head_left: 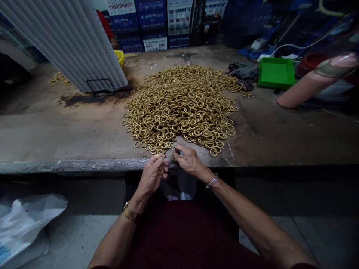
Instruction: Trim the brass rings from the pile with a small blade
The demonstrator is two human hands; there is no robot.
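Note:
A big heap of brass rings [182, 104] lies on the worn workbench [70, 130], reaching almost to its front edge. My left hand [153, 175] is curled at the bench edge with its fingers closed on a brass ring. My right hand [189, 161] is just beside it, fingers pinched on a small dark tool whose tip points at the nearest rings. Both hands nearly touch. A clear plastic bag [179, 186] hangs below them, over my lap.
A white corrugated panel [70, 41] leans at the back left, with a yellow tub [120, 58] behind it. A green tray [276, 73] and a grey cloth [242, 71] sit back right. Another person's forearm [311, 84] rests at the right. Stacked crates [157, 22] line the back; a white bag [25, 220] lies on the floor.

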